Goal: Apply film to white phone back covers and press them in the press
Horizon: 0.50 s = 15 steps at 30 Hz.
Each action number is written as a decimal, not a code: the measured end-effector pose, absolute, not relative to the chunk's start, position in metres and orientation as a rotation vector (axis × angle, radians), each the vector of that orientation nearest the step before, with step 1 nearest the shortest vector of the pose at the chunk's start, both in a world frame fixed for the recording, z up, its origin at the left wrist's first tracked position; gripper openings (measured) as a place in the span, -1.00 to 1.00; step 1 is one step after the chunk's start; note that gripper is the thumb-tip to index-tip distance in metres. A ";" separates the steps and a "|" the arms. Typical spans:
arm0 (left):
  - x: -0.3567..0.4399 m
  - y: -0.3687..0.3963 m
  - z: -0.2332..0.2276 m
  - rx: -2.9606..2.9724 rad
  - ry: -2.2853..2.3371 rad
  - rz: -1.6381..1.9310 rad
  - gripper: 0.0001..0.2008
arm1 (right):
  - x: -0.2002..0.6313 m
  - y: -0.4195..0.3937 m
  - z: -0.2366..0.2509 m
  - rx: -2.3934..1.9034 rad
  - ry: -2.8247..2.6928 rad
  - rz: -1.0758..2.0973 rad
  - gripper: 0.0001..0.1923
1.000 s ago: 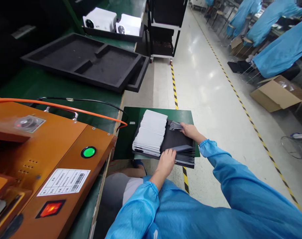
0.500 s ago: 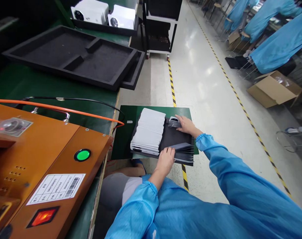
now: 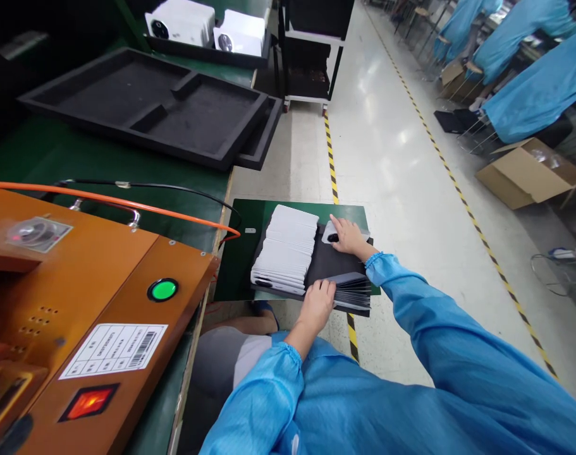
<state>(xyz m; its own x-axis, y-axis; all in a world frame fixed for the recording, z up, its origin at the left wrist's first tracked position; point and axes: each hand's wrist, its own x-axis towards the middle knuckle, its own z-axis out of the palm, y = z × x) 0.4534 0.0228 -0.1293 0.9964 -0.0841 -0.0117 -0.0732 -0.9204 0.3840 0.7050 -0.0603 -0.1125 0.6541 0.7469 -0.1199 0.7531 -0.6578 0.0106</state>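
The left hand (image 3: 318, 302) holds the leaning fan of thin dark-grey sheets (image 3: 354, 291) by its left end, inside the black shallow tray (image 3: 332, 260). The right hand (image 3: 349, 236) covers part of the small white panel with dark oval (image 3: 330, 229); whether it grips, I cannot tell. If the left fingers loosen, the fan could slide flat. The tray's near right corner seems to jut past the green flat board (image 3: 234, 265), so pressing there might tilt it. Between the hands, bare tray floor gives room; leftward, the dense white panel row (image 3: 288, 249) limits it.
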 end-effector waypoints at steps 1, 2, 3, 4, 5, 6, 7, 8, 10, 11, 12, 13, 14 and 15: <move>0.454 0.023 -0.129 2.745 -0.110 -0.045 -0.59 | 0.704 -0.059 -0.113 2.820 1.273 -0.152 0.04; 0.454 0.023 -0.129 2.745 -0.109 -0.052 -0.58 | 0.704 -0.058 -0.114 2.838 1.276 -0.145 0.04; 0.454 0.023 -0.129 2.744 -0.107 -0.060 -0.56 | 0.705 -0.057 -0.113 2.856 1.281 -0.140 0.04; 0.454 0.023 -0.129 2.744 -0.105 -0.069 -0.52 | 0.705 -0.057 -0.111 2.876 1.287 -0.136 0.05; 0.454 0.023 -0.128 2.743 -0.102 -0.078 -0.48 | 0.705 -0.059 -0.108 2.897 1.291 -0.129 0.05; 0.455 0.023 -0.128 2.743 -0.098 -0.085 -0.42 | 0.705 -0.062 -0.104 2.915 1.287 -0.114 0.04; 0.455 0.023 -0.128 2.742 -0.093 -0.090 -0.36 | 0.703 -0.067 -0.099 2.950 1.297 -0.113 0.02; 0.455 0.022 -0.128 2.741 -0.087 -0.092 -0.32 | 0.700 -0.076 -0.094 2.995 1.329 -0.138 -0.02; 0.455 0.022 -0.129 2.737 -0.074 -0.088 -0.29 | 0.690 -0.100 -0.085 3.070 1.452 -0.277 -0.15; 0.455 0.022 -0.129 2.734 -0.068 -0.084 -0.29 | 0.683 -0.115 -0.082 3.075 1.538 -0.395 -0.23; 0.455 0.022 -0.130 2.731 -0.063 -0.077 -0.29 | 0.675 -0.131 -0.080 3.049 1.627 -0.532 -0.29; 0.455 0.022 -0.131 2.727 -0.060 -0.068 -0.28 | 0.666 -0.146 -0.079 2.996 1.699 -0.664 -0.32; 0.454 0.022 -0.132 2.724 -0.059 -0.056 -0.27 | 0.658 -0.159 -0.081 2.930 1.743 -0.772 -0.33; 0.453 0.022 -0.133 2.721 -0.064 -0.040 -0.25 | 0.650 -0.170 -0.083 2.876 1.776 -0.868 -0.32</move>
